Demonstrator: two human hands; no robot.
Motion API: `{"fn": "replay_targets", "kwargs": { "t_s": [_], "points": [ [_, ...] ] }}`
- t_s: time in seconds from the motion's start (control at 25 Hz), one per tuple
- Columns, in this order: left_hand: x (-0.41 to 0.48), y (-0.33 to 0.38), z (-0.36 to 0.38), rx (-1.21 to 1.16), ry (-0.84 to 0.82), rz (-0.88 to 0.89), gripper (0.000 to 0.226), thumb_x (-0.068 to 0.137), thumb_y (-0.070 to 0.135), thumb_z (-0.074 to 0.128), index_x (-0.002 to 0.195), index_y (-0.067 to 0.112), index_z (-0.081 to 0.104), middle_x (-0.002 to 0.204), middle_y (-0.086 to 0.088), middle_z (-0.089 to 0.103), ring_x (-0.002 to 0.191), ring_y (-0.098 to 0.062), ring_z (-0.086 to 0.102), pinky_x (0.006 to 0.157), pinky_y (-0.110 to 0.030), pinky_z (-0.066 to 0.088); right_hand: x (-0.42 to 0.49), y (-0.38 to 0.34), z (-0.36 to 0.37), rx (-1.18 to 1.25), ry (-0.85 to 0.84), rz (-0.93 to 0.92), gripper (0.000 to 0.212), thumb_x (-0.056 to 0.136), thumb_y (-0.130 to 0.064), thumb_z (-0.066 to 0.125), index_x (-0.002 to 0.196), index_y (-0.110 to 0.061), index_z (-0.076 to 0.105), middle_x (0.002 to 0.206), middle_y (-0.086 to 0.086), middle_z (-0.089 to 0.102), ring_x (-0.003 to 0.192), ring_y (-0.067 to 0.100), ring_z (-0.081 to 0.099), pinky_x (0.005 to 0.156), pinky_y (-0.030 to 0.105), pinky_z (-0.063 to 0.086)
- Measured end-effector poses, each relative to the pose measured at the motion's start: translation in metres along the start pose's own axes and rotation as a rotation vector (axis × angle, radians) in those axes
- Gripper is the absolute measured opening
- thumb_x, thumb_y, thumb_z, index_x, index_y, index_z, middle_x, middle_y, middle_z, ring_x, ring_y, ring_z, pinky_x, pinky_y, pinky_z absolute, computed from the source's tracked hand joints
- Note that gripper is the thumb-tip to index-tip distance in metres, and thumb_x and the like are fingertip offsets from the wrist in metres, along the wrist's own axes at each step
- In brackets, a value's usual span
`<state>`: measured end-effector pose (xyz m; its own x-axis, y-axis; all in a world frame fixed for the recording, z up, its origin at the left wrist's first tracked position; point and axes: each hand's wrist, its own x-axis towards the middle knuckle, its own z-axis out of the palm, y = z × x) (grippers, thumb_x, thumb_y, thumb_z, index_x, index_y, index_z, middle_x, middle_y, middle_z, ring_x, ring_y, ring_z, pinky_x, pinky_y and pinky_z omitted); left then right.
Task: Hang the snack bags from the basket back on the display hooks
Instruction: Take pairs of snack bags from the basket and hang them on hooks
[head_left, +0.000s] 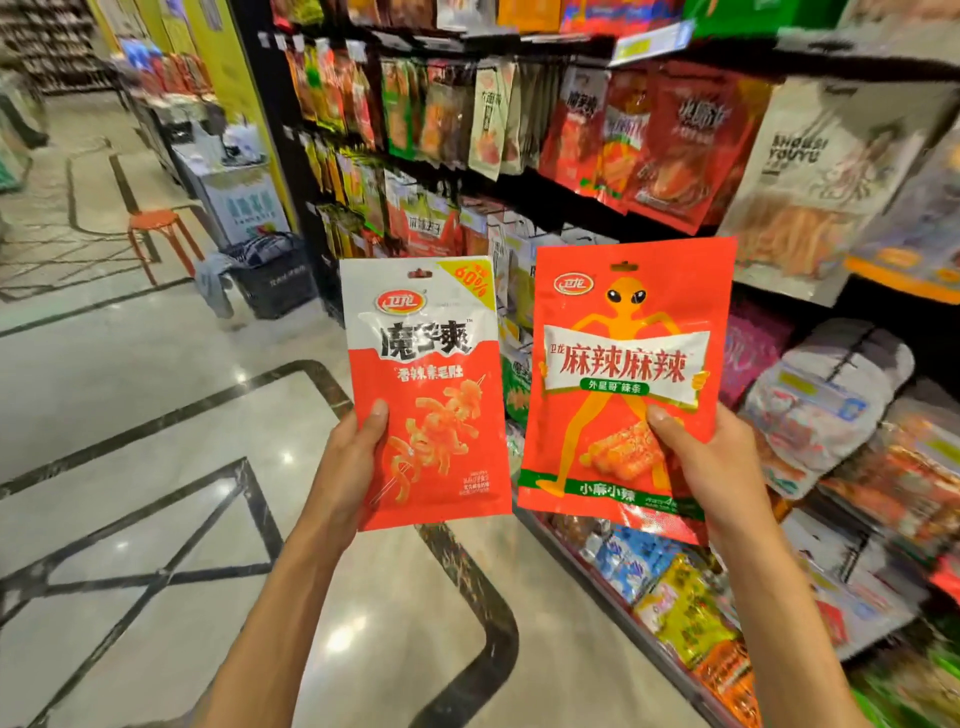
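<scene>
From the head camera, your left hand (358, 447) pinches the white-and-red snack bag (423, 389) by its lower left edge, thumb on front. Your right hand (711, 452) grips the orange alien-print bag (623, 379) likewise. Both are upright before the display rack (519, 130); its hooks look too blurred to make out.

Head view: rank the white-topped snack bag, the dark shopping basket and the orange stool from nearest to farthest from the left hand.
1. White-topped snack bag: pinched at its lower edge by the left hand.
2. Dark shopping basket: on the floor ahead, beside the shelving.
3. Orange stool: farther left, beyond the basket.
</scene>
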<state>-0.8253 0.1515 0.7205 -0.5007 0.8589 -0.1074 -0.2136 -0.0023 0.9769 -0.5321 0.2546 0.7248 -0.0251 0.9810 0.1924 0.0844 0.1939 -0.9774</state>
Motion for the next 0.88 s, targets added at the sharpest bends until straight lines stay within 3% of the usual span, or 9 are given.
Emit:
{"fn": "replay_targets", "kwargs": {
  "t_s": [0.12,0.36,0.48,0.68,0.76,0.88],
  "points": [
    [0.057,0.007,-0.01,-0.026,-0.026,-0.003,0.026,0.102,0.033,0.045,0.112,0.018,0.064,0.105,-0.01,0.074,0.093,-0.027,0.072,0.081,-0.041,0.058,0.034,-0.003,0.034,-0.013,0.022,0.021,0.018,0.088,-0.011,0.068,0.098,-0.026,0.069,0.089,-0.018,0.074,0.082,-0.001,0.068,0.075,0.019,0.055],
    [0.16,0.014,-0.023,-0.003,-0.103,-0.013,0.028,0.101,0.035,0.046,0.115,0.019,0.065,0.104,-0.004,0.075,0.095,-0.024,0.072,0.082,-0.04,0.057,0.086,-0.005,0.089,-0.045,0.089,0.035,0.02,0.09,-0.013,0.067,0.109,-0.02,0.068,0.101,-0.01,0.072,0.084,0.001,0.069,0.077,0.024,0.056],
    [0.224,0.019,-0.029,0.023,-0.164,0.001,0.029,0.102,0.033,0.046,0.117,0.018,0.064,0.108,-0.006,0.074,0.101,-0.026,0.07,0.09,-0.044,0.054,0.114,-0.005,0.121,-0.051,0.155,0.069,0.011,0.09,-0.017,0.067,0.098,-0.024,0.068,0.094,-0.01,0.074,0.08,0.002,0.07,0.075,0.028,0.055],
    [0.345,0.03,-0.036,0.064,-0.315,0.011,0.03,0.1,0.037,0.05,0.116,0.018,0.067,0.112,-0.008,0.072,0.108,-0.03,0.066,0.1,-0.055,0.047,0.163,-0.014,0.181,-0.064,0.284,0.067,0.017,0.092,-0.016,0.065,0.108,-0.016,0.067,0.09,-0.01,0.07,0.067,-0.008,0.065,0.056,0.01,0.048],
    [0.389,0.04,-0.036,0.083,-0.384,0.021,0.03,0.098,0.041,0.052,0.111,0.021,0.069,0.113,-0.006,0.072,0.11,-0.029,0.066,0.102,-0.055,0.046,0.182,-0.017,0.206,-0.076,0.334,0.067,0.021,0.092,-0.017,0.066,0.112,-0.016,0.067,0.094,-0.009,0.071,0.073,-0.005,0.067,0.057,0.01,0.048],
    [0.446,0.054,-0.037,0.095,-0.451,0.037,0.031,0.089,0.047,0.055,0.104,0.027,0.073,0.112,-0.002,0.073,0.11,-0.026,0.066,0.104,-0.054,0.044,0.209,-0.023,0.242,-0.073,0.411,0.082,0.022,0.092,-0.021,0.066,0.114,-0.02,0.066,0.1,-0.007,0.072,0.091,0.009,0.069,0.069,0.024,0.054]
  ]
}}
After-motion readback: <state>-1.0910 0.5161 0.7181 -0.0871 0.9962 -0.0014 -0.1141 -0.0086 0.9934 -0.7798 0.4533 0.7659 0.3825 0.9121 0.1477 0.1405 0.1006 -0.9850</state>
